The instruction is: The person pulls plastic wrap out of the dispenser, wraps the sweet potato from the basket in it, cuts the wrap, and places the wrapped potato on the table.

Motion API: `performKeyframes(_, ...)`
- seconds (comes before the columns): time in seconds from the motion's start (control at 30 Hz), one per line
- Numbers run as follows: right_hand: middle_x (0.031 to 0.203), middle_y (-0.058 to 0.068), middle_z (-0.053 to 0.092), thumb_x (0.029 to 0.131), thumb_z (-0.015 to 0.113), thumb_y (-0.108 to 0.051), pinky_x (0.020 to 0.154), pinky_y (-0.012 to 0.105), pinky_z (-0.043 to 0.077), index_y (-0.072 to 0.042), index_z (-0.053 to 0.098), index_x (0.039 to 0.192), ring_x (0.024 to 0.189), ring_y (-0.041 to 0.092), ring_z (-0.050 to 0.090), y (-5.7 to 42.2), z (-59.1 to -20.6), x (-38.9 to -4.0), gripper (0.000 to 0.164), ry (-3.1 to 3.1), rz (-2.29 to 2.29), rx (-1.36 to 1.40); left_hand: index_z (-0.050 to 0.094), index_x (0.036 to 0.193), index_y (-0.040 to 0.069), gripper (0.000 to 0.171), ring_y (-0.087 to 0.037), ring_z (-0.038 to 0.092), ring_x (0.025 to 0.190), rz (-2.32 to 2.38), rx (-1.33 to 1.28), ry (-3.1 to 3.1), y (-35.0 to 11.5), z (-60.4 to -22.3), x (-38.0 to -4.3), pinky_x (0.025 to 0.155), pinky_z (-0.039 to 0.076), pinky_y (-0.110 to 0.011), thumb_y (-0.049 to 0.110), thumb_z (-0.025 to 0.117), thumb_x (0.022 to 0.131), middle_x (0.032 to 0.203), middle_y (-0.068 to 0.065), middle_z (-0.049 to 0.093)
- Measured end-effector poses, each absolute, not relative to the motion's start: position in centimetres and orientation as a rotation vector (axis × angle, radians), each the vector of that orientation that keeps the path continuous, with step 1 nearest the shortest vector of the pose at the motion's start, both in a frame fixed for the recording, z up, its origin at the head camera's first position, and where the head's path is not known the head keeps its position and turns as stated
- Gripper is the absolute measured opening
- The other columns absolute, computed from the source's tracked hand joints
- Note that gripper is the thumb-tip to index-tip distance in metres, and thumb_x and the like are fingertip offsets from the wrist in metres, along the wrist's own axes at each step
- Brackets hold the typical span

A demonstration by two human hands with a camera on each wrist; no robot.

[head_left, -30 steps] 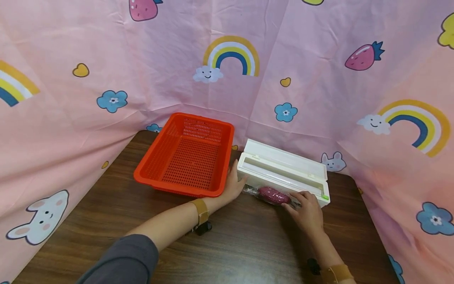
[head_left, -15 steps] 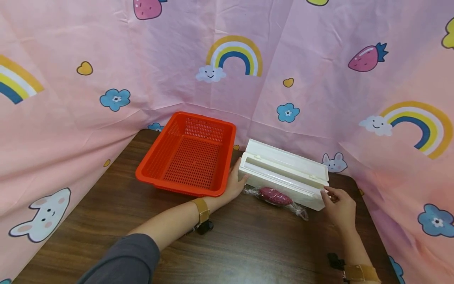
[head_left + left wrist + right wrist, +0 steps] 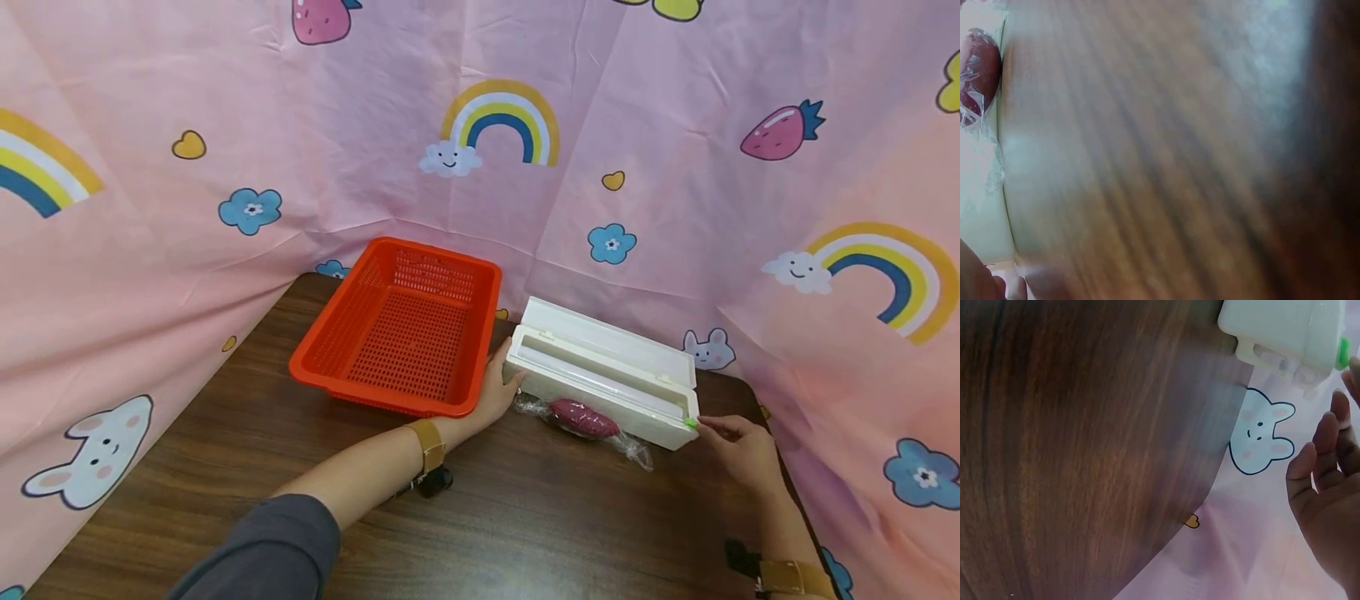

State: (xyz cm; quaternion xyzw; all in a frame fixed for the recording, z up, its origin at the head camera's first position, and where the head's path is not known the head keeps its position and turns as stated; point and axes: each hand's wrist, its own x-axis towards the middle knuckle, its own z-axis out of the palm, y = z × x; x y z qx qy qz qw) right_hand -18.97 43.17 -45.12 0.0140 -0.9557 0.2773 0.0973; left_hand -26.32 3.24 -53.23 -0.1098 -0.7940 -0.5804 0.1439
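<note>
A white cling film dispenser box (image 3: 600, 390) stands with its lid swung back, a roll of film (image 3: 600, 379) lying inside. My left hand (image 3: 495, 392) grips its left end, thumb on the front wall. At the right end my right hand (image 3: 738, 450) pinches the small green slider (image 3: 691, 423) with thumb and forefinger; the other fingers are loosely bent in the right wrist view, where the green slider (image 3: 1342, 354) shows at the fingertips. Against the box's front lies a purple-red oblong item (image 3: 583, 418), wrapped in clear film with twisted ends; it also appears in the left wrist view.
A red perforated plastic basket (image 3: 300, 367) stands left of the box, close behind my left forearm. The dark wooden table (image 3: 510, 517) ends at a pink patterned cloth (image 3: 360, 108) hung along the back and sides.
My right hand has let go of the wrapped item's right end and moved right to the green slider. The left hand stays at the box's left end.
</note>
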Motion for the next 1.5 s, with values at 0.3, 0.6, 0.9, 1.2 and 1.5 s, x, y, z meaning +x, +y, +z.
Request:
performKeyframes(0.3,0.114,0.019,0.073,0.096,0.072,-0.032,0.062,0.019,0.050,-0.006,0.078,0.112,0.079,-0.011,0.053,43.0,-45.6,-19.3,0.031,-2.834,0.803,0.045,0.037,0.154,-0.006,0.067,-0.042,0.044,0.143,-1.624,-0.293,-2.361,3.1,-53.1,-26.0,0.118,0.035,-0.055,0.010,0.068,0.097,0.155,-0.025,0.045)
performKeyframes(0.6,0.112,0.016,0.074,0.094,0.075,-0.028,0.066,0.012,0.048,-0.007,0.080,0.107,0.081,-0.011,0.052,42.5,-46.2,-20.0,0.025,-2.788,0.830,0.035,0.038,0.154,-0.005,0.068,-0.039,0.045,0.144,-1.585,-0.293,-2.381,2.5,-52.4,-25.8,0.119,0.036,-0.052,0.014,0.070,0.097,0.156,-0.023,0.046)
performKeyframes(0.9,0.102,0.015,0.074,0.090,0.078,-0.016,0.065,0.009,0.047,-0.003,0.081,0.100,0.080,-0.013,0.053,42.1,-47.0,-20.6,0.016,-2.711,0.908,0.073,0.042,0.152,-0.003,0.067,-0.036,0.049,0.141,-1.507,-0.285,-2.387,2.4,-52.4,-25.8,0.118,0.038,-0.050,0.016,0.072,0.095,0.153,-0.021,0.050)
performKeyframes(1.2,0.105,0.017,0.075,0.089,0.079,-0.014,0.066,0.010,0.045,-0.003,0.082,0.098,0.080,-0.010,0.051,40.5,-46.5,-21.3,0.015,-2.749,0.919,0.084,0.044,0.149,-0.009,0.065,-0.039,0.048,0.141,-1.548,-0.309,-2.317,2.7,-52.6,-26.1,0.118,0.037,-0.050,0.009,0.073,0.093,0.152,-0.026,0.049)
performKeyframes(1.5,0.106,0.016,0.077,0.090,0.079,-0.015,0.070,0.012,0.042,-0.005,0.082,0.097,0.084,-0.007,0.050,39.8,-46.6,-21.6,0.013,-2.756,0.901,0.092,0.045,0.148,-0.008,0.064,-0.037,0.048,0.142,-1.550,-0.297,-2.325,2.7,-52.6,-26.0,0.118,0.037,-0.050,0.010,0.073,0.094,0.152,-0.025,0.049)
